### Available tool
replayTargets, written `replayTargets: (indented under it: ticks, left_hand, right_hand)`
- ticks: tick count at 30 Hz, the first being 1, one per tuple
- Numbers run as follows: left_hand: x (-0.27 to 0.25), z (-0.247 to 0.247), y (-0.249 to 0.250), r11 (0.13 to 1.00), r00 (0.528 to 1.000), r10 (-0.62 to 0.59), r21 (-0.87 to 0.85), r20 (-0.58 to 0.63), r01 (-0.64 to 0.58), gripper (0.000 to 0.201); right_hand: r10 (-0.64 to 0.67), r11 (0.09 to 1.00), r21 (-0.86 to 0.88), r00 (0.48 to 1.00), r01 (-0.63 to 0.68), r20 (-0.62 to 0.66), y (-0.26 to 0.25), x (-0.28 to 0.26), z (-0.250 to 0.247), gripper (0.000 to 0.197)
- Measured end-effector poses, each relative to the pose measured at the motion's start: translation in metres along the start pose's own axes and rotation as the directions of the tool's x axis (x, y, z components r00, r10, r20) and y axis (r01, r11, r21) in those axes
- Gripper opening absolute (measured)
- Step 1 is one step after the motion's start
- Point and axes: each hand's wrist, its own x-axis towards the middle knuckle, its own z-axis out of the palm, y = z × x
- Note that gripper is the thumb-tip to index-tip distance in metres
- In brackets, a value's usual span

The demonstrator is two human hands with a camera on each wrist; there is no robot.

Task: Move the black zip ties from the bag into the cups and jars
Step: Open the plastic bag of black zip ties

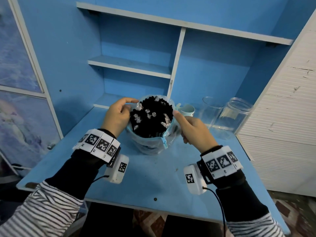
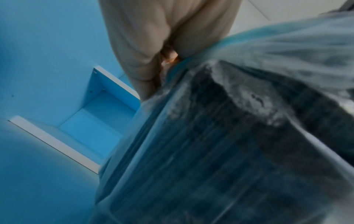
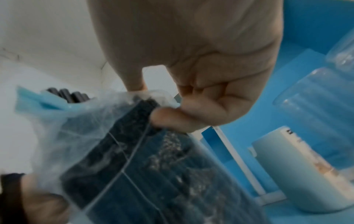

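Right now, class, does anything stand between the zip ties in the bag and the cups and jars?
Nothing visible does. The bag is open at the top with the zip ties exposed, and the cup and two clear jars stand just to its right, mouths open.

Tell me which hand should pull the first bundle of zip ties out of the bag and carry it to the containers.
Right, probably. The right hand pinches the bag rim on the side nearest the cup and two clear jars. The left hand holds the far rim and can steady the bag of zip ties.
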Motion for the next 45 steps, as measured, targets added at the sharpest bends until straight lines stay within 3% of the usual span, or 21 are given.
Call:
replayTargets:
  ticks: [3, 7, 9, 11, 13, 16, 21, 23, 26, 28, 30, 35, 38, 45]
  left_hand:
    - [-0.001, 0.004, 0.002, 1.0, 1.0, -0.008, 0.007, -0.018, 0.008, 0.036]
    - [0.003, 0.004, 0.003, 0.999, 0.998, -0.039, -0.003, -0.058, 0.039, 0.03]
    - [0.007, 0.004, 0.002, 0.997, 0.997, -0.062, -0.043, -0.053, 0.06, 0.028]
    - [0.009, 0.006, 0.001, 0.994, 0.996, -0.077, -0.086, -0.047, 0.073, 0.028]
    - [0.009, 0.008, 0.0, 0.993, 0.996, -0.08, -0.096, -0.044, 0.075, 0.03]
    - [0.007, 0.009, -0.001, 0.989, 0.996, -0.086, -0.127, -0.026, 0.082, 0.033]
    - [0.0, 0.011, 0.002, 0.951, 0.987, -0.13, -0.27, 0.095, 0.151, 0.031]
    - [-0.002, 0.011, 0.003, 0.896, 0.975, -0.167, -0.391, 0.148, 0.213, 0.034]
    - [-0.004, 0.012, 0.005, 0.852, 0.97, -0.167, -0.469, 0.177, 0.232, 0.032]
    - [-0.004, 0.012, 0.007, 0.841, 0.969, -0.161, -0.488, 0.187, 0.234, 0.03]
    - [-0.004, 0.012, 0.008, 0.842, 0.969, -0.158, -0.487, 0.189, 0.232, 0.03]
    - [-0.005, 0.013, 0.011, 0.911, 0.985, -0.105, -0.383, 0.139, 0.152, 0.033]
    - [-0.006, 0.015, 0.007, 0.946, 0.991, -0.084, -0.306, 0.105, 0.112, 0.036]
    - [-0.004, 0.026, -0.005, 0.984, 0.988, -0.121, -0.123, 0.099, 0.133, 0.033]
  right_hand:
    - [0.011, 0.993, 0.115, 0.995, -0.023, 0.097, -0.003, -0.001, 0.005, 0.042]
    - [-0.056, 0.962, 0.269, 0.997, 0.04, 0.052, -0.001, 0.015, 0.004, 0.032]
    - [-0.094, 0.897, 0.437, 0.994, 0.059, 0.06, -0.002, 0.019, 0.004, 0.018]
    - [-0.1, 0.793, 0.608, 0.993, 0.041, 0.063, -0.002, 0.02, 0.006, 0.024]
    - [-0.059, 0.747, 0.664, 0.998, 0.031, 0.019, 0.002, 0.023, 0.01, 0.019]
    - [-0.007, 0.831, 0.555, 0.998, 0.042, -0.064, 0.012, 0.028, 0.014, 0.036]
    - [-0.045, 0.91, 0.405, 0.992, 0.089, -0.119, 0.015, 0.027, 0.01, 0.028]
    - [-0.02, 0.869, 0.493, 0.998, 0.044, -0.054, 0.017, 0.025, 0.006, 0.034]
    - [-0.047, 0.781, 0.622, 0.989, -0.052, 0.142, 0.026, 0.022, -0.002, 0.053]
    - [-0.131, 0.863, 0.506, 0.968, 0.005, 0.213, 0.032, 0.019, -0.006, 0.088]
    - [-0.182, 0.933, 0.35, 0.95, 0.085, 0.255, 0.029, 0.014, -0.007, 0.101]
    - [-0.198, 0.977, 0.122, 0.959, 0.176, 0.201, 0.021, 0.016, -0.005, 0.102]
    - [-0.255, 0.965, 0.12, 0.945, 0.234, 0.205, 0.019, 0.017, -0.003, 0.087]
    - [-0.241, 0.97, 0.04, 0.94, 0.238, 0.241, 0.017, 0.022, -0.005, 0.089]
